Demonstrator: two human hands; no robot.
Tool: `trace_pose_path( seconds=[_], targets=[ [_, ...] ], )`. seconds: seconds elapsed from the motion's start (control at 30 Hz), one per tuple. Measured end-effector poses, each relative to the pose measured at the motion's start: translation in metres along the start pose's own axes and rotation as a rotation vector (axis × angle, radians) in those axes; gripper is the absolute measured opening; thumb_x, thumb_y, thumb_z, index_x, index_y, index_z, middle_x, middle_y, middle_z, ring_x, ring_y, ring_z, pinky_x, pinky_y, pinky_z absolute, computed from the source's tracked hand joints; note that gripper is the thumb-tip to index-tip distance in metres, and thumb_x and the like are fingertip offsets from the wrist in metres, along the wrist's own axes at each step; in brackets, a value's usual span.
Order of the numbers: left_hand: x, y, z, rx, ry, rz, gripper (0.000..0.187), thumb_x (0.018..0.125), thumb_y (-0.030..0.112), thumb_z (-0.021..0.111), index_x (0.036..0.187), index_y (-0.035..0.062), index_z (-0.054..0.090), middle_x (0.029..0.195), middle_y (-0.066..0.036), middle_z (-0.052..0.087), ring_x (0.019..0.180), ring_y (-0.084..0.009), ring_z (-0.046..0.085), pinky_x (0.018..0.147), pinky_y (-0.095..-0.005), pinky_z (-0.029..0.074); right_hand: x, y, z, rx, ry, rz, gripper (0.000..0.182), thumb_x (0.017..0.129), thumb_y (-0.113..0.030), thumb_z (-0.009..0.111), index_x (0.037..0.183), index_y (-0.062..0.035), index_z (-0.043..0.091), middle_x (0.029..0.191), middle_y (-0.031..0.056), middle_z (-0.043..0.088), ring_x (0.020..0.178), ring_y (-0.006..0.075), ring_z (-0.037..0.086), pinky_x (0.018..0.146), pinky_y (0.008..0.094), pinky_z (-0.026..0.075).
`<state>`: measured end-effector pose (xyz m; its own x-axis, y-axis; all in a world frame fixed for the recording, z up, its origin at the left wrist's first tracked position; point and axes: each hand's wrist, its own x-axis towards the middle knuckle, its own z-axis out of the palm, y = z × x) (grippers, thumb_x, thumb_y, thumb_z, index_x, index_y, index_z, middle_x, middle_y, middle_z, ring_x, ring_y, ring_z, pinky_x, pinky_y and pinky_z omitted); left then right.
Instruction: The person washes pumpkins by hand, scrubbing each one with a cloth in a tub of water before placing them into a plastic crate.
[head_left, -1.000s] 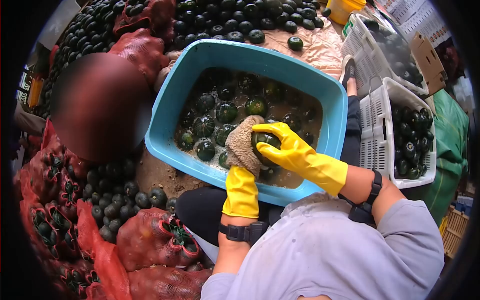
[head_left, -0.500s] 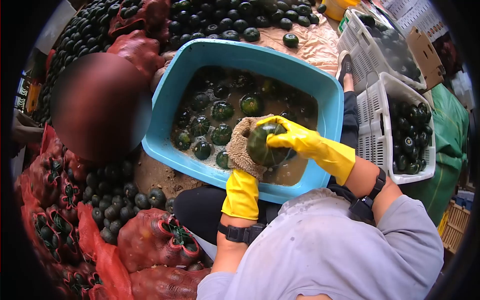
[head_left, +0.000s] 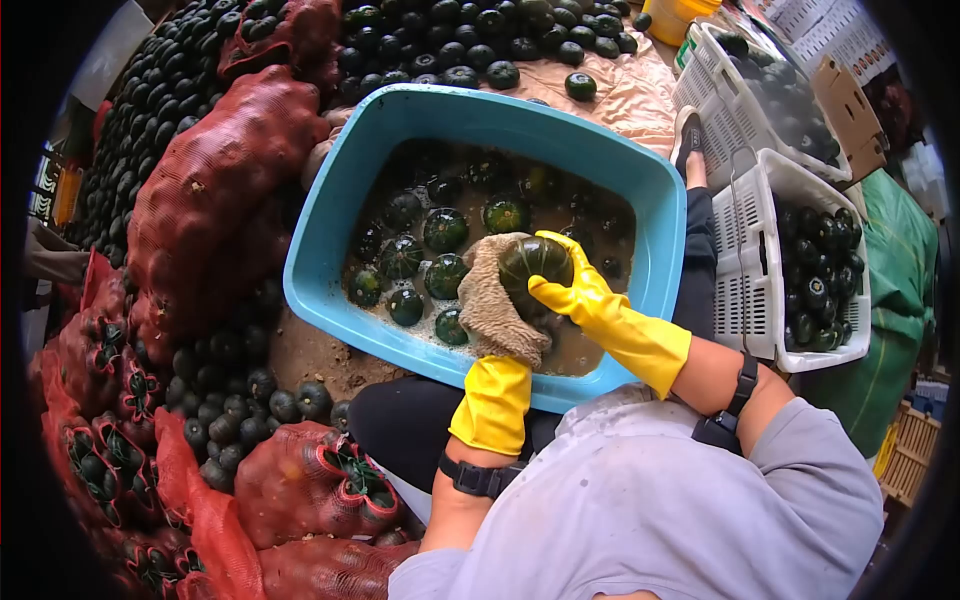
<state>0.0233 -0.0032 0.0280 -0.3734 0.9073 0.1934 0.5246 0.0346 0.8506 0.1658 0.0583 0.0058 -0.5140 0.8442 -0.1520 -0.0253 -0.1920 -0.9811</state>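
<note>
A dark green kabocha squash (head_left: 522, 272) is held above the murky water of a blue tub (head_left: 330, 215). My right hand (head_left: 578, 292), in a yellow rubber glove, grips its right side with thumb and fingers apart around it. Against the left side of the squash lies a wet tan cloth (head_left: 500, 305). My left hand (head_left: 492, 400), also gloved in yellow, is beneath this cloth; only the wrist and cuff show, its fingers hidden. Several squashes, one of them a striped squash (head_left: 401, 256), float in the water to the left and beyond my hands.
White crates (head_left: 745, 255) of dark green squash stand on the right beside a green sack (head_left: 890, 260). Red mesh sacks (head_left: 215, 200) and loose squashes (head_left: 230, 400) lie on the left. Behind the tub, more squashes (head_left: 450, 50) are heaped on a tan sheet (head_left: 630, 95).
The squash has been turned and shifted slightly left and up. My right hand has moved from its top to its right side. The cloth now hangs lower over my left hand.
</note>
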Motion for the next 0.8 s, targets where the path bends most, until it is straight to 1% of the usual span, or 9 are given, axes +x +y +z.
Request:
trace_pose_path(
  seconds=[0.13,0.23,0.3,0.37,0.4,0.5,0.6,0.7,0.8],
  targets=[
    [0.008,0.012,-0.005,0.240,-0.070,-0.158,0.027,0.081,0.020,0.082,0.099,0.0071,0.066,0.086,-0.015,0.070,0.078,-0.0365,0.071,0.073,-0.0389,0.058,-0.024,0.002,0.000,0.163,0.040,0.095,0.085,0.081,-0.021,0.093,0.150,-0.0099,0.045,0.134,0.0099,0.064,0.124,0.0207,0.061,0.110,0.0397,0.049],
    [0.020,0.018,-0.012,-1.089,0.253,-0.839,0.018,0.091,0.012,0.076,0.086,0.0049,0.060,0.072,-0.017,0.068,0.064,-0.0311,0.069,0.060,-0.0380,0.058,-0.029,-0.028,-0.024,-0.294,-0.134,0.524,0.086,0.079,-0.027,0.093,0.150,-0.0110,0.045,0.129,0.0111,0.067,0.123,0.0212,0.062,0.107,0.0375,0.050],
    [0.033,0.014,-0.022,-1.246,0.302,-0.880,0.025,0.095,0.011,0.072,0.079,0.0023,0.055,0.070,-0.022,0.068,0.045,-0.0205,0.055,0.040,-0.0296,0.045,-0.010,-0.041,-0.045,-0.627,-0.289,0.658,0.084,0.077,-0.047,0.092,0.142,-0.0088,0.055,0.128,0.0146,0.069,0.119,0.0246,0.065,0.101,0.0363,0.051],
    [0.043,0.018,-0.036,-1.285,0.308,-0.861,0.032,0.098,0.012,0.070,0.074,0.0012,0.053,0.069,-0.025,0.067,0.036,-0.0162,0.045,0.033,-0.0243,0.033,0.040,-0.085,-0.049,-0.901,-0.138,0.564,0.073,0.081,-0.043,0.091,0.136,-0.0068,0.061,0.120,0.0115,0.071,0.109,0.0238,0.068,0.099,0.0345,0.053],
    [0.045,0.019,-0.041,-1.250,0.275,-0.873,0.037,0.100,0.018,0.068,0.072,-0.0009,0.055,0.070,-0.026,0.067,0.038,-0.0160,0.046,0.034,-0.0236,0.033,0.072,-0.089,-0.066,0.021,-0.140,0.447,0.063,0.090,-0.040,0.084,0.139,-0.0078,0.059,0.125,0.0128,0.069,0.113,0.0258,0.068,0.101,0.0356,0.053],
    [0.039,0.029,-0.049,-1.135,0.355,-1.004,0.039,0.103,0.032,0.059,0.086,-0.0012,0.069,0.078,-0.018,0.074,0.048,-0.0241,0.058,0.051,-0.0484,0.054,0.175,-0.137,-0.060,0.589,-0.044,-0.470,0.057,0.100,-0.031,0.072,0.150,-0.0132,0.050,0.142,0.0058,0.060,0.125,0.0221,0.063,0.109,0.0377,0.050],
    [0.036,-0.026,-0.042,-1.368,0.054,-1.157,0.043,0.102,0.041,0.056,0.093,0.0029,0.075,0.075,-0.007,0.072,0.053,-0.0229,0.059,0.068,-0.0632,0.054,0.138,-0.135,-0.042,-0.323,-0.307,-0.231,0.041,0.097,-0.024,0.072,0.136,-0.0149,0.063,0.136,0.0106,0.063,0.126,0.0214,0.060,0.101,0.0340,0.053],
    [0.039,-0.026,-0.031,-1.292,0.123,-1.207,0.039,0.102,0.043,0.058,0.087,0.0095,0.072,0.068,-0.001,0.064,0.051,-0.0216,0.054,0.073,-0.0683,0.050,0.084,-0.101,-0.030,-1.158,-0.766,0.641,0.066,0.088,-0.034,0.074,0.150,-0.0244,0.056,0.129,0.0068,0.071,0.118,0.0227,0.067,0.099,0.0319,0.054],
    [0.042,0.008,-0.028,-1.208,0.301,-1.211,0.033,0.102,0.041,0.061,0.082,0.0158,0.068,0.067,0.003,0.061,0.051,-0.0179,0.053,0.073,-0.0690,0.047,0.019,0.039,-0.064,-1.609,-0.702,0.097,0.083,0.066,-0.026,0.087,0.145,-0.0187,0.062,0.126,0.0164,0.071,0.123,0.0338,0.066,0.103,0.0509,0.052]
  ],
)
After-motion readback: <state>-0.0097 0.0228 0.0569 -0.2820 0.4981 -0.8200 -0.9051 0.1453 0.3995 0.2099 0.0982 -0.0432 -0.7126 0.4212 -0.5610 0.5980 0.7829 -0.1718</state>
